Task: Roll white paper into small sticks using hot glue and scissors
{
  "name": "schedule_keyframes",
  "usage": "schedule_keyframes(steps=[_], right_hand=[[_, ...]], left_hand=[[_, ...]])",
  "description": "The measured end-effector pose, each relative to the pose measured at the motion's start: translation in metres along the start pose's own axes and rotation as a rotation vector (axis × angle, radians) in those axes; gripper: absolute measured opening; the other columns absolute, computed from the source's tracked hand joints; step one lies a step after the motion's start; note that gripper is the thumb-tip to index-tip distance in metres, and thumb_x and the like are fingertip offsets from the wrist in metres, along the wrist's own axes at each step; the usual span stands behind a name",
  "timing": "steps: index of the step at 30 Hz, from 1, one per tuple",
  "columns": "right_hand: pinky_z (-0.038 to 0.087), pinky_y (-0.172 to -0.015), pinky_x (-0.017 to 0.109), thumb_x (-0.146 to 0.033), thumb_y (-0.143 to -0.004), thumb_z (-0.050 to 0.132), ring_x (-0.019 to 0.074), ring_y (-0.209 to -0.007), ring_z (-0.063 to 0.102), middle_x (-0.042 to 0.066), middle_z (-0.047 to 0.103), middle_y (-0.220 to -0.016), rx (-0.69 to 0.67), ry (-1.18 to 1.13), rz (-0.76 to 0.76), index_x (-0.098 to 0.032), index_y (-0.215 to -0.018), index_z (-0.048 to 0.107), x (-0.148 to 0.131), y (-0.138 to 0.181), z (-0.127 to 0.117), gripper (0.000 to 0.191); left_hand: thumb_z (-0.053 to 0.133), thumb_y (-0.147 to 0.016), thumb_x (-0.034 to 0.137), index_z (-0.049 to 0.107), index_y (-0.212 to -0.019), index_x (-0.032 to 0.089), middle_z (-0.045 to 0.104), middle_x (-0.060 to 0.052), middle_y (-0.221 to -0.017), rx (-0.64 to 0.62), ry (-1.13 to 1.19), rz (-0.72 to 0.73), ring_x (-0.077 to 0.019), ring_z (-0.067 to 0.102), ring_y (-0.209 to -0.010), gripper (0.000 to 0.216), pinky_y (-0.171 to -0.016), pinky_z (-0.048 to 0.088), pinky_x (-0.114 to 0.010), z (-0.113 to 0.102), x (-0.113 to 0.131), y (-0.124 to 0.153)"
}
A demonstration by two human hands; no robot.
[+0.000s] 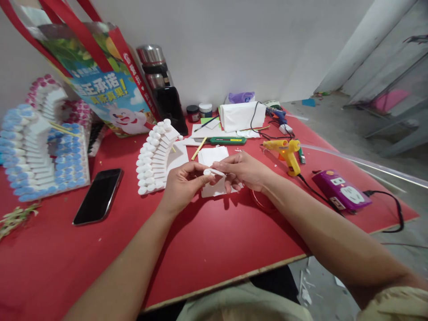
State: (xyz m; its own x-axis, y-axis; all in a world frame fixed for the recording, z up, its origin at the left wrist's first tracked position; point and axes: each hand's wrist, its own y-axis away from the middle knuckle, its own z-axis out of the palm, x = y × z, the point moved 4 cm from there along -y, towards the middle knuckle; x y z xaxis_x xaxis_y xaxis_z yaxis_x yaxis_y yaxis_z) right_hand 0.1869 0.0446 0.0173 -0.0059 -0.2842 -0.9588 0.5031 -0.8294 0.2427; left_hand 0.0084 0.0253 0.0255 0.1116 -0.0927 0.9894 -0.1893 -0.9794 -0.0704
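A small white strip [216, 172], curled at its left end, is pinched between both hands above the red table. My left hand [183, 183] grips the curled end between thumb and fingers. The other end is in the fingertips of my right hand [249, 171], its lower fingers loosely bent. Beneath them lie white sheets [209, 156], partly hidden by the hands. Left of my left hand stands a curved white stepped model [152, 158], its outer side covered with small white rolls. I cannot tell whether the strip is paper or thin foam.
A yellow glue gun [289, 154] and purple power strip [341, 191] are at right, with cords. A green cutter [227, 141] lies behind the hands. Leftward are a phone [98, 196], a blue-and-white stepped model [36, 156] and a colourful bag [110, 93]. The table's front edge [227, 285] is near.
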Motion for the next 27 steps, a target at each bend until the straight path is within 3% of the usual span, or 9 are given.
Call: schedule_keyframes(steps=[7,13,17,21,24,27], right_hand=[[0.035,-0.038,0.021,-0.041,-0.078,0.083,0.0068,-0.046,0.055,0.007,0.078,-0.080,0.006,0.039,-0.061,-0.012,-0.093,0.081,-0.006,0.001,0.001,0.033],[0.033,-0.040,0.022,-0.042,-0.086,0.074,0.0071,-0.040,0.047,-0.002,0.059,-0.049,0.139,0.311,-0.159,-0.014,-0.080,0.076,-0.013,0.007,0.007,0.028],[0.036,-0.044,0.022,-0.039,-0.088,0.069,0.0079,-0.044,0.052,0.000,0.065,-0.063,0.285,0.526,-0.327,-0.015,-0.082,0.070,-0.017,0.012,0.013,0.024],[0.034,-0.052,0.022,-0.026,-0.089,0.065,0.0071,-0.052,0.046,-0.002,0.060,-0.061,0.396,0.783,-0.588,-0.015,-0.077,0.066,-0.021,0.018,0.021,0.016],[0.035,-0.056,0.022,-0.021,-0.091,0.063,0.0073,-0.054,0.047,-0.002,0.061,-0.063,0.362,0.861,-0.710,-0.014,-0.082,0.067,-0.023,0.021,0.024,0.012],[0.037,-0.058,0.022,-0.019,-0.093,0.061,0.0086,-0.057,0.052,0.000,0.065,-0.068,0.312,0.895,-0.739,-0.014,-0.087,0.068,-0.024,0.022,0.025,0.011]], left_hand=[[0.085,-0.077,0.036,0.076,-0.087,0.017,0.077,-0.004,-0.077,0.007,0.073,0.007,-0.0140,0.065,-0.061,0.023,-0.056,0.048,-0.023,0.000,-0.012,-0.002],[0.088,-0.071,0.033,0.075,-0.082,0.015,0.072,-0.001,-0.068,0.055,0.142,-0.043,-0.0098,0.059,-0.053,0.025,-0.053,0.048,-0.022,0.000,-0.013,-0.004],[0.090,-0.067,0.030,0.074,-0.080,0.016,0.068,0.001,-0.064,0.084,0.228,-0.077,-0.0092,0.057,-0.049,0.025,-0.050,0.049,-0.022,0.003,-0.014,-0.004],[0.091,-0.067,0.029,0.074,-0.079,0.016,0.066,0.002,-0.063,0.089,0.279,-0.071,-0.0088,0.057,-0.049,0.024,-0.049,0.049,-0.022,0.004,-0.015,-0.004],[0.091,-0.067,0.028,0.075,-0.078,0.016,0.067,0.002,-0.064,0.081,0.289,-0.060,-0.0093,0.058,-0.050,0.023,-0.049,0.050,-0.022,0.004,-0.014,-0.004],[0.091,-0.068,0.027,0.075,-0.078,0.016,0.067,0.002,-0.064,0.071,0.307,-0.055,-0.0094,0.058,-0.049,0.022,-0.049,0.051,-0.022,0.003,-0.014,-0.004]])
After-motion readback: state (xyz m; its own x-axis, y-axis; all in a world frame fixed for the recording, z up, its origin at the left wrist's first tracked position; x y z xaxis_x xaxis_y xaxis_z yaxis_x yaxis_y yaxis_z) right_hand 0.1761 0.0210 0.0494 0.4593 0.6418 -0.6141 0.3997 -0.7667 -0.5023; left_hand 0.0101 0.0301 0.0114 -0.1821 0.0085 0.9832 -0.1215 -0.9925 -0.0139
